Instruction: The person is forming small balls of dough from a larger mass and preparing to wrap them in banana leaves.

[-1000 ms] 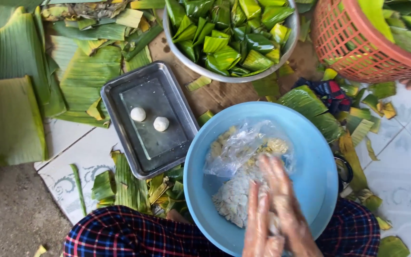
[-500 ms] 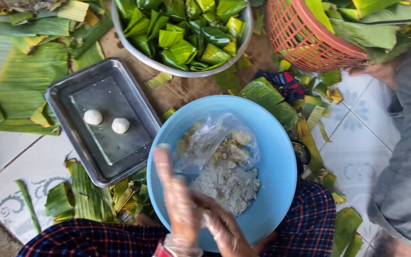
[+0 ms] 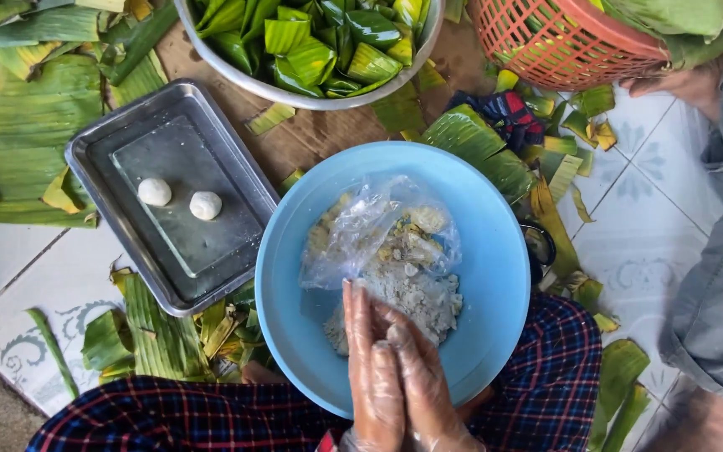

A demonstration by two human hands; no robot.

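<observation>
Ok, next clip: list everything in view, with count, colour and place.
bowl: one, blue, on the lap, centre
crumbly filling: one heap, pale grey, in the bowl
plastic bag: one, clear, on the filling
tray: one, grey metal, left
dough balls: two, white, on the tray
metal basin: one, silver, top, holding folded green leaves
basket: one, red, top right
banana leaves: many, green, on the floor
another person's hand: one, by the basket
left hand: gloved, pressed against right hand, over the bowl
</observation>
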